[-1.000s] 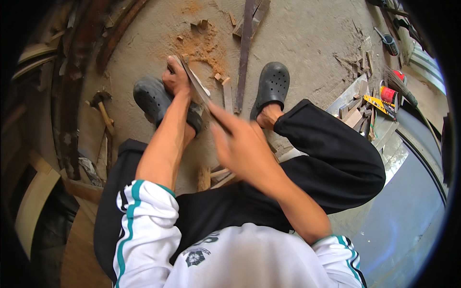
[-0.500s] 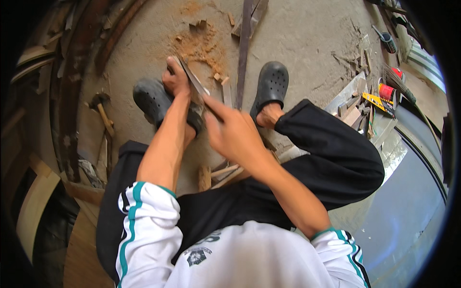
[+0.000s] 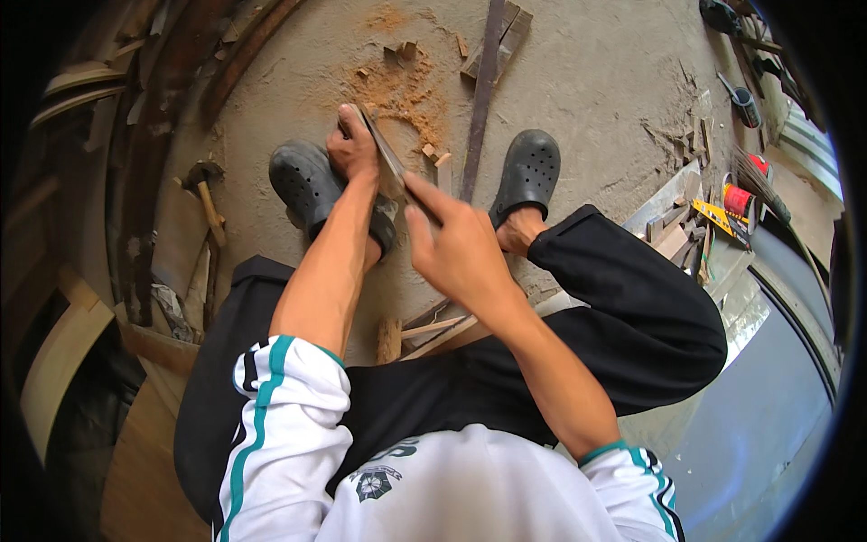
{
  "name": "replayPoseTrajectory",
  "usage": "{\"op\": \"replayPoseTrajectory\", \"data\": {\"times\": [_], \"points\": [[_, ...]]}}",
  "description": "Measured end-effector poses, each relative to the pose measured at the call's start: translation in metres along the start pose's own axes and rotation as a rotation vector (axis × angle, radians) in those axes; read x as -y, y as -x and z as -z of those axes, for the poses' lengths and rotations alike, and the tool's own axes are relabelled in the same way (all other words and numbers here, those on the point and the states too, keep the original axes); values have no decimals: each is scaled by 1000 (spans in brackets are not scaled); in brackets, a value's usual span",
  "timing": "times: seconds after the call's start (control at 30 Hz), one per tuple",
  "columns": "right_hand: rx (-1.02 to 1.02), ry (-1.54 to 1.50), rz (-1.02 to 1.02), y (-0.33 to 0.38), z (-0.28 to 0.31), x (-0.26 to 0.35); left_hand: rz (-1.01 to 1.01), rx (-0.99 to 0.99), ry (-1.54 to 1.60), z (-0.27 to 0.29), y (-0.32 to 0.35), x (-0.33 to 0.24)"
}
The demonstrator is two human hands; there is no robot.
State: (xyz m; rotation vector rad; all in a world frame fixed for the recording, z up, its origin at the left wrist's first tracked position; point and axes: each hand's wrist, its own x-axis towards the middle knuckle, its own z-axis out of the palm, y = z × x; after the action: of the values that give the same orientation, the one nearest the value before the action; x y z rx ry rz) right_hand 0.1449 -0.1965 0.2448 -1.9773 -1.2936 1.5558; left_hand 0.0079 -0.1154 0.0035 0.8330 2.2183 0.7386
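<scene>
The person is wearing a white top with teal-striped sleeves [image 3: 271, 397] pushed up, black trousers [image 3: 632, 316] and dark perforated clogs [image 3: 528, 172].

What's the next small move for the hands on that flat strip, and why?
Probably another short stroke of the right hand along the flat strip. The left hand pins the strip's far end by the left clog, the right hand's fingers rest on its near end, and sawdust lies just beyond.

hands [image 3: 452, 244] hemmed by clogs [image 3: 528, 172], perhaps scraps [image 3: 433, 154]
</scene>
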Motion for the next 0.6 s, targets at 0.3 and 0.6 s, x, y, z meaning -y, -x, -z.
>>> {"op": "replayPoseTrajectory", "data": {"times": [0.3, 0.6], "points": [[-44, -26, 97, 22, 4, -7, -101, -86, -19, -5, -4, 8], [-106, -72, 251, 48, 13, -26, -125, -75, 32, -5, 0, 3]]}}
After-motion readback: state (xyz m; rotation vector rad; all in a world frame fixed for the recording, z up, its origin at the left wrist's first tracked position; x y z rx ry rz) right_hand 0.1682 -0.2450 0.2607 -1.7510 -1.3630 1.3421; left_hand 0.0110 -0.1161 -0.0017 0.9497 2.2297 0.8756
